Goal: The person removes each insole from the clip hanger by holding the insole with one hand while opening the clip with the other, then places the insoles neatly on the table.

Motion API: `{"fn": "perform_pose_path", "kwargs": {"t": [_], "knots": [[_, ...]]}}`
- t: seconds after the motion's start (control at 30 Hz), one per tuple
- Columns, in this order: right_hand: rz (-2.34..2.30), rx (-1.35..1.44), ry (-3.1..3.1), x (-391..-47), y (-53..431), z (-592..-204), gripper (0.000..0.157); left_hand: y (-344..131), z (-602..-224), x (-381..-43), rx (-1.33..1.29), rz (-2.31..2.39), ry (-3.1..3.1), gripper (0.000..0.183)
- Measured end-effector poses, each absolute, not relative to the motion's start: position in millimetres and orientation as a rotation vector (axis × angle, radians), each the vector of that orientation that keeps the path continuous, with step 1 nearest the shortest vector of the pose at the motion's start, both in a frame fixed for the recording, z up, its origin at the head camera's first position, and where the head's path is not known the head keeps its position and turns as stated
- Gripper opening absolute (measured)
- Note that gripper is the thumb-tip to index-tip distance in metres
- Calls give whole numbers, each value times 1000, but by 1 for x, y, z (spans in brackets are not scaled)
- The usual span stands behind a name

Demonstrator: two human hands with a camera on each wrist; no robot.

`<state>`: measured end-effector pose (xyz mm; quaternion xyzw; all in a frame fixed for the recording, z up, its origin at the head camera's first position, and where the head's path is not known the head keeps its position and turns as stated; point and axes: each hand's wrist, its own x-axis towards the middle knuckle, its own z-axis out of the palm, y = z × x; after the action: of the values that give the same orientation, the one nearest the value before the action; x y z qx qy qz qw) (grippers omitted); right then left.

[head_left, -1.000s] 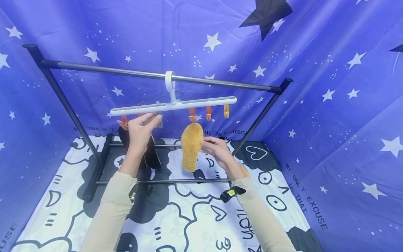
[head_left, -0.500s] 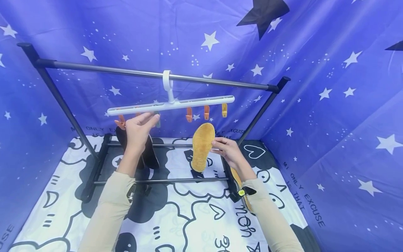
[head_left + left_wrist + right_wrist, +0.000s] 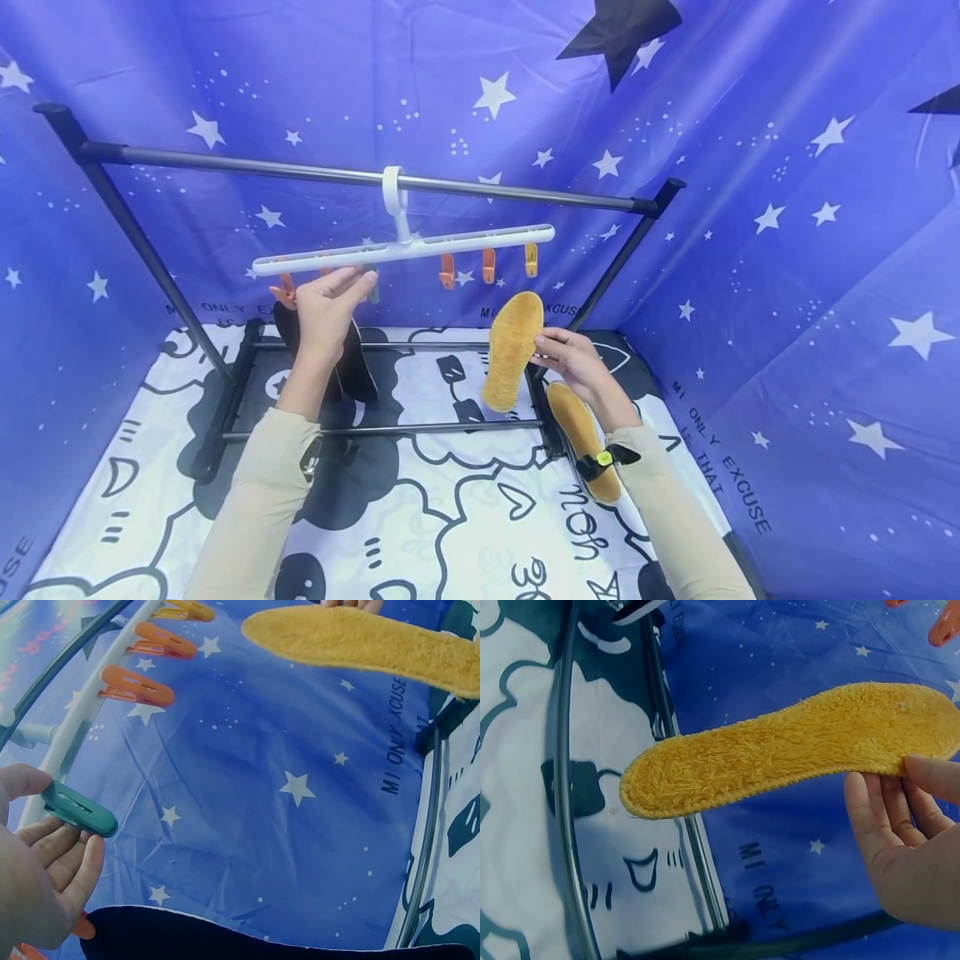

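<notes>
With thumb and fingers my right hand [image 3: 573, 367] pinches the edge of a fuzzy yellow insole [image 3: 512, 350], which stands nearly upright, apart from the clips. My left hand [image 3: 326, 312] pinches a green clip [image 3: 81, 810] under the white hanger [image 3: 465, 243]; in the head view the fingers partly cover that clip. Two orange clips [image 3: 447, 272] and a yellow clip [image 3: 532, 260] hang bare on the hanger's right half. Black insoles [image 3: 358, 367] hang below the left half, partly behind my left hand, near an orange clip [image 3: 283, 292].
A second yellow insole [image 3: 573, 417] lies on the patterned cloth [image 3: 420, 533] beneath my right wrist. The hanger hooks over the top bar [image 3: 300, 172] of a dark metal rack, whose lower bars [image 3: 435, 429] run just above the cloth. Starry blue curtains [image 3: 787, 275] enclose the space.
My right hand has carried the yellow insole rightward, away from the orange clip above it. The second yellow insole has come into fuller view. My left hand stays at the green clip.
</notes>
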<state>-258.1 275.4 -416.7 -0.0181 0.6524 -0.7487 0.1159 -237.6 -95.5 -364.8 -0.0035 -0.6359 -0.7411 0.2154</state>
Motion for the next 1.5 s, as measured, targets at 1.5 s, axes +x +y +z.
{"fn": "perform_pose_path", "kwargs": {"t": [1.5], "knots": [[-1895, 172, 2261, -240, 355, -422, 13, -94, -366, -238, -42, -2062, -1749, 34]]}}
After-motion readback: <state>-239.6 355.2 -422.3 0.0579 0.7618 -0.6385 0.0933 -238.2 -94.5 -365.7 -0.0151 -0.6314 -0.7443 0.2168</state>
